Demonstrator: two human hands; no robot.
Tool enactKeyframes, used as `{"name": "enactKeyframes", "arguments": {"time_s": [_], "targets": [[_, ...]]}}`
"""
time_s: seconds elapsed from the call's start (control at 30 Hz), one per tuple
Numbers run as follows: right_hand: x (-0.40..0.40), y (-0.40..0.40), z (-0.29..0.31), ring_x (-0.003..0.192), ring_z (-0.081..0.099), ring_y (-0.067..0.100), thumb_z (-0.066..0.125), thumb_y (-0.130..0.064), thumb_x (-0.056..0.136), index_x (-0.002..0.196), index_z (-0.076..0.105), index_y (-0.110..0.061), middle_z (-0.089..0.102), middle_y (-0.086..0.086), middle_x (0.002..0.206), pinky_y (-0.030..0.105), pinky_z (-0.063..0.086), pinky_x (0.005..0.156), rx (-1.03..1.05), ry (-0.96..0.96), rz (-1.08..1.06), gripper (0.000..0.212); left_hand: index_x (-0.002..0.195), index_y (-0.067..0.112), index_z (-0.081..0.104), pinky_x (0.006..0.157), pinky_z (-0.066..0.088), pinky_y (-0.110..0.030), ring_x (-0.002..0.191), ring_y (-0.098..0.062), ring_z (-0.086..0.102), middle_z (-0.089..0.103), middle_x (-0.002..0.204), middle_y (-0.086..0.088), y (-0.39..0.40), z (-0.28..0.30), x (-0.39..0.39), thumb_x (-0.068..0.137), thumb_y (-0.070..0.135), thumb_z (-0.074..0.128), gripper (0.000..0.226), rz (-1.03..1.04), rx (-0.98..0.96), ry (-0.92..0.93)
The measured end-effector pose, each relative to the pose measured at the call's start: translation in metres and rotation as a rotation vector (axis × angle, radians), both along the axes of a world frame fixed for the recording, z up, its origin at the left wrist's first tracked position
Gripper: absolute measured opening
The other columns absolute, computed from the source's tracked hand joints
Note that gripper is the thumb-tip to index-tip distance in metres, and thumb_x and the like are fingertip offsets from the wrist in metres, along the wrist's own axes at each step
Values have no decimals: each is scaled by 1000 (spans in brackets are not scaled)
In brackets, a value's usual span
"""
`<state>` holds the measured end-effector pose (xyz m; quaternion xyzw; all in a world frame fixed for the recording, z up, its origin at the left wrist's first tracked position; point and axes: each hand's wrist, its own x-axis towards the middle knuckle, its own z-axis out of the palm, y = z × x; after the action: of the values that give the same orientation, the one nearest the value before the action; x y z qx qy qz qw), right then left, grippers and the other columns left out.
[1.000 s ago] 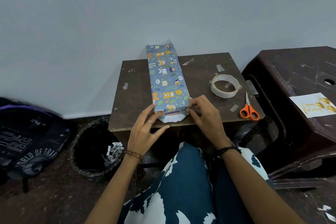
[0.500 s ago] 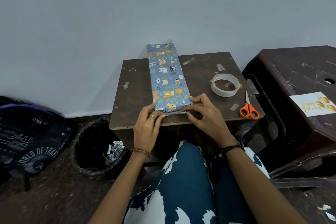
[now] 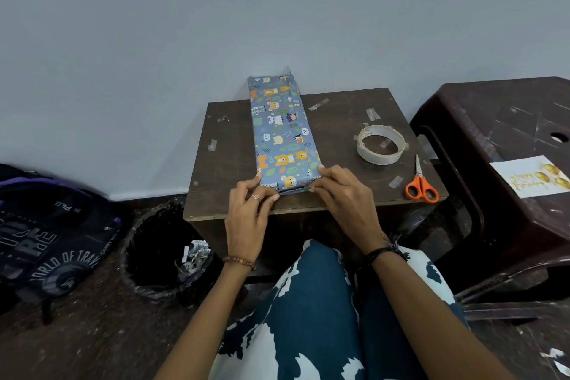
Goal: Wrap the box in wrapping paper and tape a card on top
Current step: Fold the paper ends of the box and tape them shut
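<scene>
I see the wrapped box (image 3: 282,136) lying lengthwise on the small table (image 3: 339,120), its far end jutting past the back edge toward the wall, its near end close to the front edge, where my left hand (image 3: 248,216) and right hand (image 3: 345,200) both pinch the folded paper with curled fingers at the two near corners. To the right there's open tabletop up to the tape roll (image 3: 381,145) and the scissors (image 3: 421,185) at the right edge. The card (image 3: 529,176) lies well apart on the dark stool (image 3: 493,120).
</scene>
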<state>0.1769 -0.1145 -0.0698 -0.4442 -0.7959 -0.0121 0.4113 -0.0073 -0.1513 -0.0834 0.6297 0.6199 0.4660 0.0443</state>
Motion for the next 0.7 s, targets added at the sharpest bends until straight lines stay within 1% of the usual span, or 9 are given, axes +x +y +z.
{"name": "enactKeyframes", "arguments": {"time_s": [0.1,0.2,0.27,0.37,0.43,0.5,0.57,0.63,0.7], "targets": [[1,1,-1,97,53,6,51,-24,90,82,71,-11,65,1,96,19,45,76,-22,24,17,25,96,20,58,89,43,-35,109,-17,45,60,114,-2,4,8,-6,82,37,59,22,19,148,283],[2,1,-1,98,54,6,50,-25,91,84,70,-12,64,1,98,19,45,77,-50,33,33,25,121,19,49,111,25,-36,129,-23,37,49,134,-6,18,24,-6,83,37,61,44,-153,233,598],[4,1,-1,95,56,8,50,-24,91,85,69,-11,63,1,98,20,46,76,-56,31,43,24,137,18,37,114,18,-40,135,-23,28,38,146,-5,31,35,2,83,38,61,62,-267,216,826],[6,0,-1,85,58,14,50,-22,91,86,69,-10,62,0,97,22,46,71,-66,14,47,22,143,17,31,113,25,-45,137,-20,33,36,148,-3,52,39,12,79,40,66,77,-337,151,1046],[7,0,-1,84,60,16,51,-21,91,86,69,-11,62,0,95,25,47,70,-82,15,43,21,140,16,37,106,36,-46,131,-19,44,44,143,-2,60,31,11,80,39,66,71,-370,130,1039],[8,1,-1,86,62,16,56,-19,90,84,69,-12,62,1,95,27,48,70,-99,42,39,16,138,15,38,101,44,-44,126,-17,49,49,139,-2,62,25,10,87,38,51,58,-407,119,977],[6,0,0,90,63,13,63,-14,87,83,70,-11,62,1,95,27,50,70,-120,87,38,8,137,14,39,100,45,-42,125,-16,50,51,137,-2,62,25,10,89,38,38,53,-427,87,942],[5,-2,0,93,61,8,68,-13,84,84,69,-12,61,1,97,25,50,68,-136,104,31,2,135,13,46,100,45,-41,123,-16,52,53,136,-2,60,29,10,90,37,37,52,-439,76,912],[3,-4,1,90,61,8,69,-13,84,88,65,-12,61,0,96,28,51,66,-160,122,16,6,133,13,49,99,45,-42,121,-16,54,54,135,-2,59,30,11,89,36,38,50,-446,81,881]]}}
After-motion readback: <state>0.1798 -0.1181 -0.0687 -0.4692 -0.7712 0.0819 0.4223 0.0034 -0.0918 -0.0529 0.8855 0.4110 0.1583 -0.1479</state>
